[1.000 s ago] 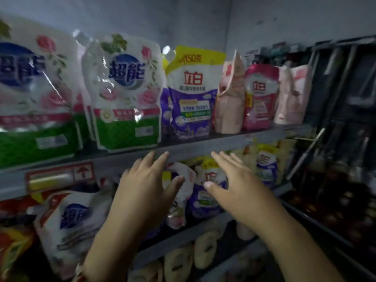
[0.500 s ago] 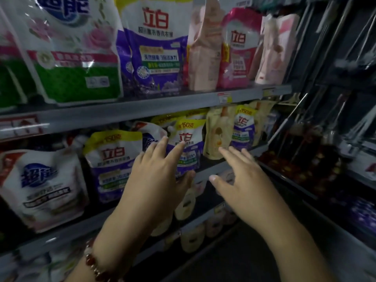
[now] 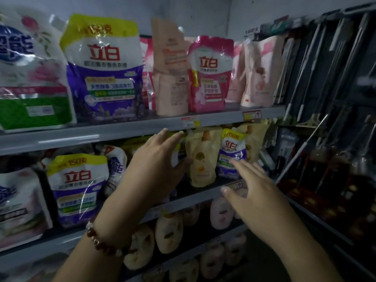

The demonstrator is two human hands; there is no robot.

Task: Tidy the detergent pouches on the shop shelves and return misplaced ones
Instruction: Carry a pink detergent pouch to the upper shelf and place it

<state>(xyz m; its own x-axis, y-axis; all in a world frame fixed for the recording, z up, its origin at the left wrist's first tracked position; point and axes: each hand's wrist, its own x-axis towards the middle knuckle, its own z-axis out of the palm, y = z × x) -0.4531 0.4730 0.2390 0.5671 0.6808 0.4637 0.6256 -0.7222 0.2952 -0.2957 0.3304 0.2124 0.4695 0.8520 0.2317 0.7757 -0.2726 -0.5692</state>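
Both hands spread in front of the middle shelf, holding nothing.

The left hand (image 3: 156,165) and right hand (image 3: 251,192) have straight, spread fingers; just beyond them stand a cream pouch (image 3: 201,159) and a small purple pouch (image 3: 232,153), with larger detergent pouches (image 3: 103,72) above.

The purple pouch (image 3: 103,72) on the top shelf (image 3: 142,127) reads "立白"; the pink pouch (image 3: 209,74) to its right likewise. Below that shelf, another purple pouch (image 3: 76,184) reads "150克" and "立白"; a smaller one (image 3: 232,151) the same.
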